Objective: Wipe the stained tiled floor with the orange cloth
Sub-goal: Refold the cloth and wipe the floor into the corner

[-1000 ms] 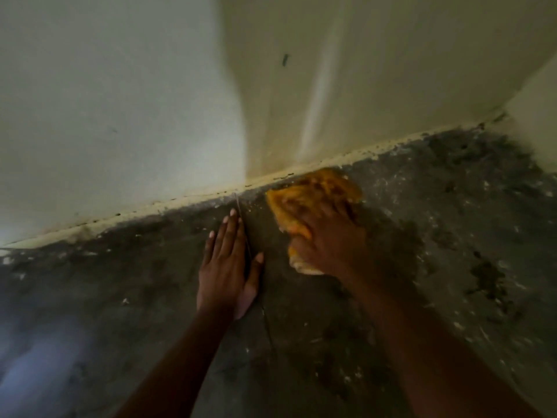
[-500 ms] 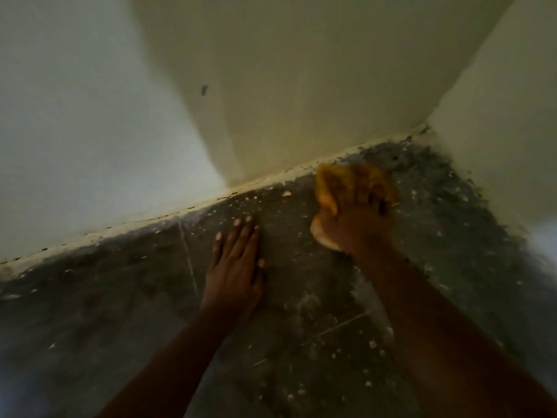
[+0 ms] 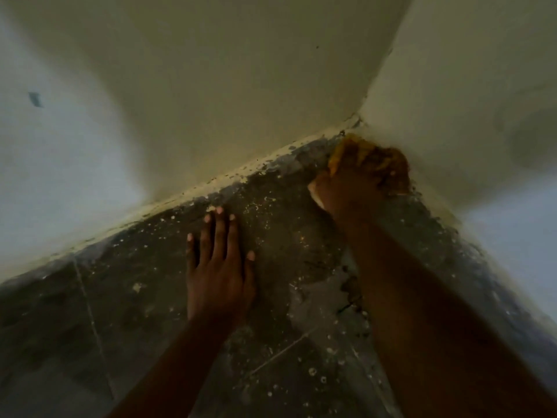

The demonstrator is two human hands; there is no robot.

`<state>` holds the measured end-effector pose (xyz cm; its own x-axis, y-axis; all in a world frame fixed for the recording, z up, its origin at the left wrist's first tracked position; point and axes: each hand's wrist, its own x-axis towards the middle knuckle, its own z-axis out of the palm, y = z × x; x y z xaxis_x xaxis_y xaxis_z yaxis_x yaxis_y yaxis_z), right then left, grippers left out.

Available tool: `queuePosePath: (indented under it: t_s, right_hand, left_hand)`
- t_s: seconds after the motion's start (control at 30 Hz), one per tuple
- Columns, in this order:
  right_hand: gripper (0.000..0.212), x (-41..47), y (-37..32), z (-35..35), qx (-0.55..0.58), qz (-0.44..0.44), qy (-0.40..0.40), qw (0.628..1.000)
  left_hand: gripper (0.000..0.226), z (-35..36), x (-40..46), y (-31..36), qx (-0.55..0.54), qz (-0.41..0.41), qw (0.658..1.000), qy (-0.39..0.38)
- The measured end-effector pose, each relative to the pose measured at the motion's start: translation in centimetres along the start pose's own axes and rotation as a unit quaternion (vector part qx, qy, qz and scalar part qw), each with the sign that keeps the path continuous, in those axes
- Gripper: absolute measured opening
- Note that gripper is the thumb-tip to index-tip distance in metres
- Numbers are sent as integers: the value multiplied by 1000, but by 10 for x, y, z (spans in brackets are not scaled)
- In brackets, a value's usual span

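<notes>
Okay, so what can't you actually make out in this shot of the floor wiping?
Head view only:
- The orange cloth: blurred and partly covered by the right hand, so its full shape is unclear.
- The floor beneath the cloth and the left hand: hidden.
- Both forearms: cut off by the bottom edge.

stained tiled floor (image 3: 126,312), orange cloth (image 3: 391,164), pale specks (image 3: 312,371)

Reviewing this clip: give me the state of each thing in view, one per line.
orange cloth: bunched up, pressed on the floor in the corner where the walls meet.
right hand: grips the cloth.
left hand: flat on the floor, fingers straight, holding nothing.
tiled floor: dark, stained, flecked with pale specks.
walls: pale, with chipped paint along the bottom edge.
</notes>
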<state>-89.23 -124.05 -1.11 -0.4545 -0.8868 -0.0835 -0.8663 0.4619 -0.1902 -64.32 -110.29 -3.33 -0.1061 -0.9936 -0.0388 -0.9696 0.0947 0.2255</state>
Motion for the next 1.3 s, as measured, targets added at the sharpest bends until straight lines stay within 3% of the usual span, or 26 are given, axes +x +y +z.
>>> queuePosePath:
  t_s: [0.03,0.1,0.17,0.23,0.3,0.37,0.43,0.47,0.53,0.6,0.67,0.73,0.77,0.8,0.83,0.87,0.9,0.93,0.97,1.0,1.07,1.13,1.2,1.23,1.3]
  right_hand:
    - [89,-5,-15,2,-2,-13,1,1000]
    - [86,-34,-35,11,-9,-162,-13,987]
    - [81,-63,-23,18,-45,-340,-29,939]
    - [74,-42,-1,12,-59,-430,-7,901]
    - [74,-4,13,11,-63,-363,12,929]
    - [79,15,5,11,-12,-171,-12,985]
    - [79,1,-33,17,42,-51,-4,998]
    - [78,-17,-52,20,44,-56,-8,997]
    - [78,-59,-75,22,35,-168,-23,985]
    - [77,-91,-67,24,15,-353,-60,934]
    - [70,-92,-40,22,5,-527,-77,847]
    - [66,-61,-17,10,-41,-626,-51,777]
    - [65,-40,-7,5,-50,-635,-26,770]
    - [67,-18,3,4,-42,-596,-26,801]
    - [72,-1,10,1,-18,-500,-36,865]
    - [76,11,13,1,10,-354,-30,935]
    - [78,18,7,7,32,-195,-2,980]
    - [79,18,-7,11,35,-70,20,997]
    - [84,9,-26,15,23,-9,28,999]
    - [91,-5,-45,18,17,-14,29,999]
    - [90,-42,-60,22,22,-138,1,990]
    - [78,-77,-33,20,13,-322,-30,946]
    - [72,-69,9,9,-24,-438,-2,898]
    - [71,-59,30,7,-59,-443,51,893]
    - [77,-20,45,-2,-83,-285,90,951]
  left_hand:
    - [72,2,0,2,-4,-1,1000,4]
    - [72,2,-1,4,-13,4,1000,11]
    - [72,1,-2,4,-15,1,1000,18]
    - [72,-1,-3,5,-19,-9,1000,10]
    - [72,-2,-3,6,-19,-10,1000,12]
    - [72,-3,-2,6,-18,-8,1000,12]
    - [75,-2,-4,6,-22,-30,999,27]
    - [78,-3,-5,8,-26,-59,997,39]
    - [86,-5,-7,7,-29,-135,989,57]
    - [89,-7,-9,7,-31,-154,985,66]
    - [90,-7,-10,4,-46,-138,987,66]
    - [88,-7,-8,1,-67,-132,987,67]
    - [88,-6,-9,1,-67,-130,987,67]
    - [87,-6,-9,1,-61,-126,988,64]
    - [87,-5,-11,0,-55,-121,989,59]
    - [86,-3,-9,1,-51,-114,991,57]
    - [85,-2,-9,1,-43,-105,992,54]
    - [83,0,-8,2,-36,-95,993,51]
    - [81,1,-8,1,-32,-85,995,44]
    - [79,1,-8,0,-33,-73,996,43]
    - [75,0,-10,1,-38,-48,997,47]
    - [72,-1,-11,1,-49,-24,997,46]
    - [71,-2,-9,1,-56,-12,997,43]
    - [71,0,-17,0,-52,-4,998,40]
    - [70,-1,-17,1,-57,9,998,31]
